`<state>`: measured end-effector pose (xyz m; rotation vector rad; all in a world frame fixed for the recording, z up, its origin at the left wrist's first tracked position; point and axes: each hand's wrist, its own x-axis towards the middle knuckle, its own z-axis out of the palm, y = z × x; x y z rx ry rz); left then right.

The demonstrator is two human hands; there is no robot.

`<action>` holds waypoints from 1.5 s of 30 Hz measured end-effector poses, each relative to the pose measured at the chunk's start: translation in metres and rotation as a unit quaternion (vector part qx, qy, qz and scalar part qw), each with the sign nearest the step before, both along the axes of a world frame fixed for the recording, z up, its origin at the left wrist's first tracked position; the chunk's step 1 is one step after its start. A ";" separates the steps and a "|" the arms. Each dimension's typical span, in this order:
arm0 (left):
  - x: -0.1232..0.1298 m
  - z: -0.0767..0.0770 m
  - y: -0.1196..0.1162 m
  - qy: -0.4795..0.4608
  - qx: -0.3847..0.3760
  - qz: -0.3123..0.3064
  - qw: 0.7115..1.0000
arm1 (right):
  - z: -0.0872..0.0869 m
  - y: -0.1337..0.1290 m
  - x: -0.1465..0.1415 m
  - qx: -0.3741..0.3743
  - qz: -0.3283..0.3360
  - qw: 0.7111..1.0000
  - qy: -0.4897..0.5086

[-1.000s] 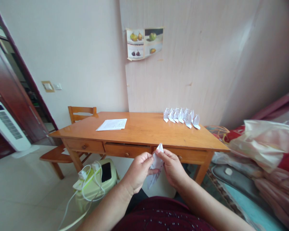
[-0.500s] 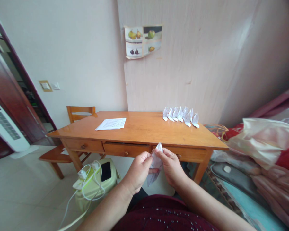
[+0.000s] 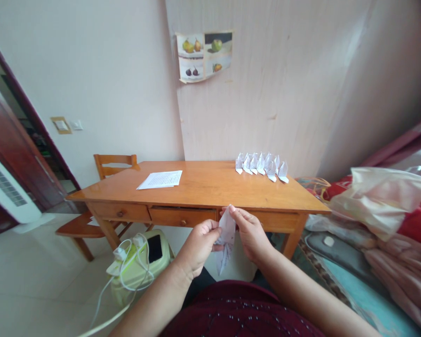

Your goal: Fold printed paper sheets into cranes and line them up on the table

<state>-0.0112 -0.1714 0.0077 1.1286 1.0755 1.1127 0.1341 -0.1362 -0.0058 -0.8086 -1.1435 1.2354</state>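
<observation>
Between my two hands, in front of the wooden table, is a narrow folded paper with print on it, pointed at its lower end. My left hand pinches its left side, thumb on the near face. At its upper tip, the thumb and fingers of my right hand are closed on the paper. Several folded paper figures stand grouped at the table's back right. A stack of printed sheets lies on the left part of the tabletop.
A pale green box with cables and a dark phone stands below the table's front. Behind the table's left end is a wooden chair. Bags and cloth lie on a bed at right.
The right hand's fingers have shifted up onto the paper's tip. The paper has turned, so more of its face shows. The view has moved slightly.
</observation>
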 end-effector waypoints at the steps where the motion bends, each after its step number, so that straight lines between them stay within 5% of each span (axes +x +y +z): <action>1: -0.002 -0.001 0.001 0.012 0.003 0.015 1.000 | 0.000 0.000 0.001 0.008 -0.005 1.000 -0.007; 5: -0.009 0.000 0.006 0.035 0.022 0.069 0.997 | -0.004 0.000 0.007 0.023 -0.018 0.999 -0.040; 14: -0.014 -0.003 0.014 -0.033 0.036 0.093 0.994 | -0.015 -0.005 0.009 0.067 0.100 0.978 -0.169; 30: -0.013 -0.002 0.012 -0.057 0.060 -0.008 0.997 | -0.008 -0.008 0.004 0.017 0.104 0.993 -0.061; 45: -0.008 -0.003 0.009 -0.083 0.071 -0.026 0.994 | -0.010 -0.008 0.002 0.017 0.130 0.990 -0.043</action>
